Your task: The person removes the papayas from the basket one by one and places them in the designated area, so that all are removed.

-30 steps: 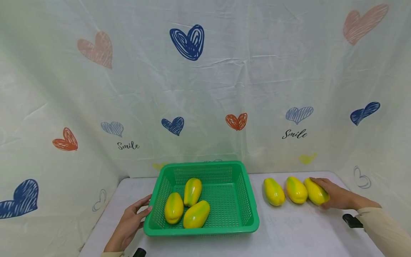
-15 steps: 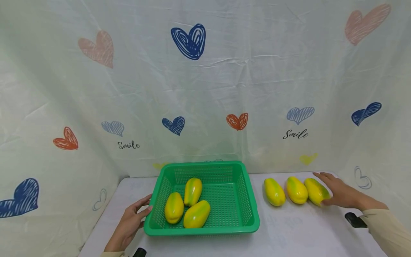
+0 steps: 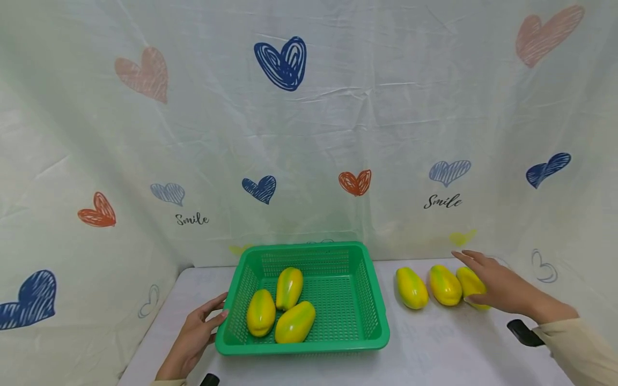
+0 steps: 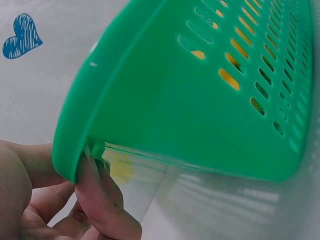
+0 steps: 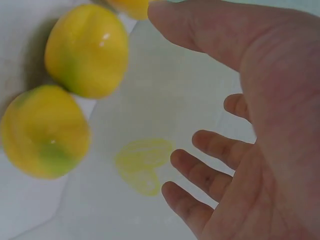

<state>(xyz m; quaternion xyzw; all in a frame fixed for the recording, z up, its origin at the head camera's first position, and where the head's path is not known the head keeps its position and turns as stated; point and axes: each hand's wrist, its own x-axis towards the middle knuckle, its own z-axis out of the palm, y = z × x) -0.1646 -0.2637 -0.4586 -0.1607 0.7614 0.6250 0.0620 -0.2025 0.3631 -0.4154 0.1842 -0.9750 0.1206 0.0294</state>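
A green plastic basket [image 3: 301, 349] with slotted walls sits mid-table, holding three yellow-green papayas [image 3: 295, 323]. My left hand [image 3: 193, 332] grips its left rim; in the left wrist view the thumb and fingers pinch the green rim [image 4: 80, 120]. Three more papayas lie in a row to the basket's right: a left one [image 3: 412, 288], a middle one [image 3: 445, 285] and a right one [image 3: 465, 280]. My right hand [image 3: 504, 284] hovers over the right papaya, partly covering it, fingers spread and holding nothing. Two papayas show beside the right palm [image 5: 280, 135] in its wrist view.
A white-covered table [image 3: 410, 354] bears everything. Behind and beside it hangs a pale curtain [image 3: 309, 134] printed with hearts and the word Smile. A black wrist device [image 3: 525, 332] hangs below the right forearm.
My right hand has let go of the right papaya, its fingers opening, then lifted and shifted left over it. The left hand, basket and papayas have stayed put.
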